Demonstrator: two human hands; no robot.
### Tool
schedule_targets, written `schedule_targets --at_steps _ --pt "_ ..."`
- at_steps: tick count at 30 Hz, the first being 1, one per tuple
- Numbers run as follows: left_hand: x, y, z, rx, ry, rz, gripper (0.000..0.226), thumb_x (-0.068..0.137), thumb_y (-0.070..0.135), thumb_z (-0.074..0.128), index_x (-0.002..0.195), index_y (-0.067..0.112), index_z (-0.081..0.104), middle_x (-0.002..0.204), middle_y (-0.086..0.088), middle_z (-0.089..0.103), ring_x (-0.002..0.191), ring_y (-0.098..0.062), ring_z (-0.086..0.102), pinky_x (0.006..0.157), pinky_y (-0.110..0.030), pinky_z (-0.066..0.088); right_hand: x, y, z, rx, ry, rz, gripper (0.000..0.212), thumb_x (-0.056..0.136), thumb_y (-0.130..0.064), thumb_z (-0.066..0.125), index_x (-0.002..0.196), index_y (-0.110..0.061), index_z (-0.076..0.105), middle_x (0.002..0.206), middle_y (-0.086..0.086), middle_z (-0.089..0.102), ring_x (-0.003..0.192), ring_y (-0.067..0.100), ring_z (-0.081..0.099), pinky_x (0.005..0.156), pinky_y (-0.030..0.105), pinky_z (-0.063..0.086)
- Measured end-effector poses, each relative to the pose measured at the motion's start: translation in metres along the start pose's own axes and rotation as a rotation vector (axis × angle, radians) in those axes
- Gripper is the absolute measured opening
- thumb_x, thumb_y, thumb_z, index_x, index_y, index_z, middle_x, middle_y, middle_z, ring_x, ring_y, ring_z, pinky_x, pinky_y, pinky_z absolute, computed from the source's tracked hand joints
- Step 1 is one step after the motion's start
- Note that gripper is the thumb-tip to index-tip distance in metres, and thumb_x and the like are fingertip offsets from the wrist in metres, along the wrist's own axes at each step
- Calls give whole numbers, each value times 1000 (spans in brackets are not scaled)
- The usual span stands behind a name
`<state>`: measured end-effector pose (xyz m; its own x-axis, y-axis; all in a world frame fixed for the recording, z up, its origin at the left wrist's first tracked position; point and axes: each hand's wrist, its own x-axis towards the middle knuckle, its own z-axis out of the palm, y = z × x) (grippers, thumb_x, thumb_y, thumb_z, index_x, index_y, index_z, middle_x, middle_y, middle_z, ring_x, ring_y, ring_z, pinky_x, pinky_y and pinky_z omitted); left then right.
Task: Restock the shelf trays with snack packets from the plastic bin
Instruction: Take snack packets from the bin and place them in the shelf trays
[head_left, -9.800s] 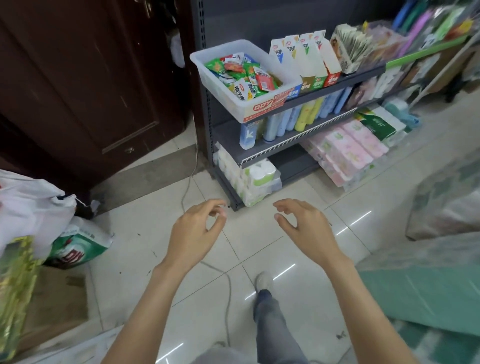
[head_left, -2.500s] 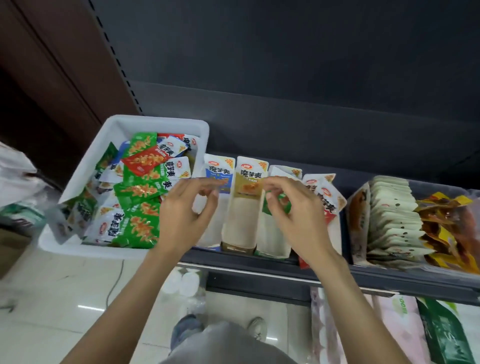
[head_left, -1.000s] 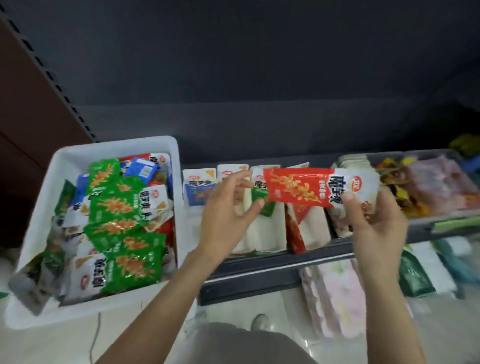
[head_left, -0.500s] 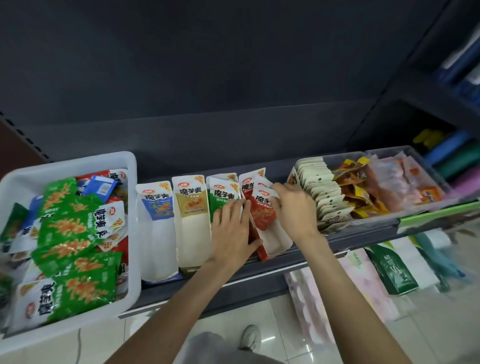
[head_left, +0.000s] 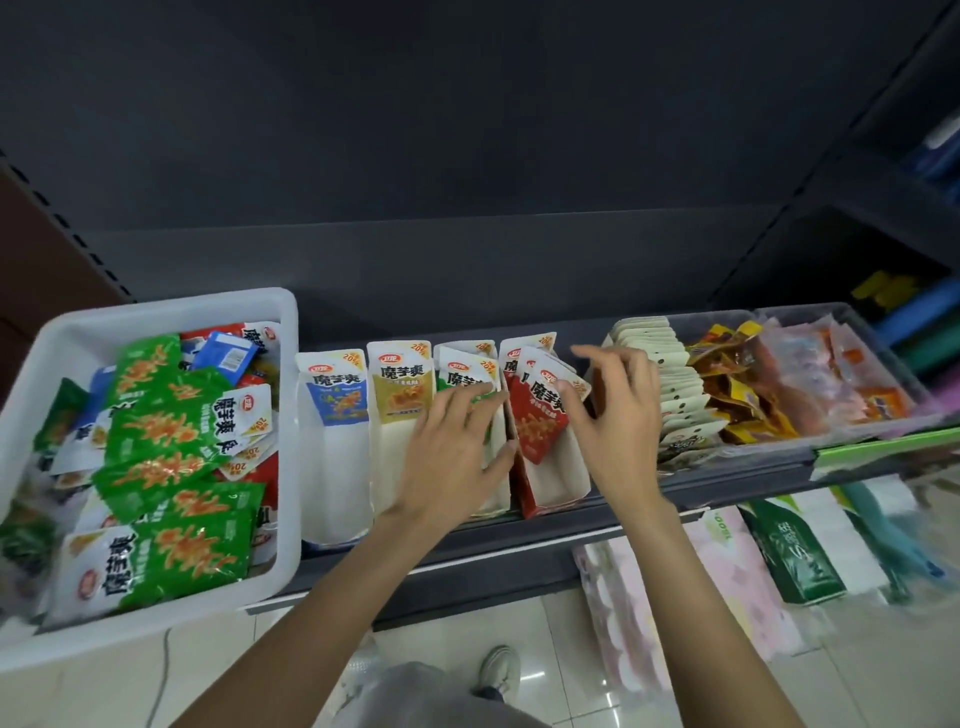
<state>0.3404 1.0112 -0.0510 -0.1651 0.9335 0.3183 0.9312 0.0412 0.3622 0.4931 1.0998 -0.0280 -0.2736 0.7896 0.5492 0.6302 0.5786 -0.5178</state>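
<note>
Judging by the full bin (head_left: 156, 467) at left, restocking has barely begun: one red packet (head_left: 540, 421) sits in the red tray (head_left: 550, 483), while left hand (head_left: 457, 457) and right hand (head_left: 618, 421) hover empty, fingers spread.

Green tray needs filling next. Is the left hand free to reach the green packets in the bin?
Probably yes: the left hand holds nothing, and the green packets lie uncovered atop the open bin beside it.
</note>
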Motion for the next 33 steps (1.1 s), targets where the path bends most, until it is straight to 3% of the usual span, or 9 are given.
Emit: schedule_targets --at_steps 4,8,12,16,22,26,29,31,33 --pt "-27 -36 -49 -196 278 -24 33 90 34 48 114 15 62 109 2 64 103 -13 53 89 -27 42 -20 -46 1 184 -144 -61 27 90 -29 52 111 -15 60 105 1 58 97 17 54 81 25 43" --pt "-66 -101 -98 -109 420 -186 21 88 24 51 97 12 64 88 4 65 86 -12 53 78 -26 39 -23 -102 35 288 -469 -203 21 90 -24 55 110 -18 61 99 -6 63 89 6 57 77 19 46" --pt "-97 -185 -111 89 159 -452 32 82 23 66 112 13 61 104 -4 65 99 -28 56 87 -39 43 -18 -163 97 244 -709 -393 23 92 -14 57 114 -16 62 108 -1 65 96 14 61 80 33 53" --pt "-99 -227 -110 224 -199 -626 66 86 45 58 142 19 34 145 -5 37 135 -28 29 112 -44 25 -11 -212 168 77 -882 -525 37 95 -17 50 132 -14 50 131 4 53 116 21 53 88 35 48" --pt "-95 -247 -107 345 -275 -584 66 91 52 48 146 25 26 150 -1 32 136 -25 30 113 -40 23 -12 -241 240 -322 -1113 -547 66 95 -32 52 149 -10 18 147 20 28 135 34 29 103 46 35" --pt "-94 -252 -115 345 -240 -542 63 85 50 59 141 28 37 133 -4 47 125 -27 41 104 -39 33 -14 -244 234 -372 -941 -696 43 93 -29 55 130 -11 45 119 12 58 110 31 57 80 43 48" --pt "-100 -251 -126 236 8 -312 32 88 30 63 119 25 63 105 -3 66 96 -24 62 80 -36 49 -14 -245 205 -203 -731 -727 22 97 -26 47 108 -12 59 90 6 68 81 26 67 65 35 50" --pt "-105 -238 -142 158 212 -258 22 89 32 59 105 22 71 83 1 71 67 -18 66 55 -26 50 -10 -242 178 41 -511 -617 17 94 -26 55 98 -13 66 88 1 70 81 18 66 72 34 53" --pt "-108 -220 -158 16 314 -285 31 88 40 52 103 21 71 78 2 72 57 -12 64 50 -23 50 -7 -235 143 289 -301 -382 24 93 -33 56 108 -18 66 109 -7 65 103 9 57 90 24 45"
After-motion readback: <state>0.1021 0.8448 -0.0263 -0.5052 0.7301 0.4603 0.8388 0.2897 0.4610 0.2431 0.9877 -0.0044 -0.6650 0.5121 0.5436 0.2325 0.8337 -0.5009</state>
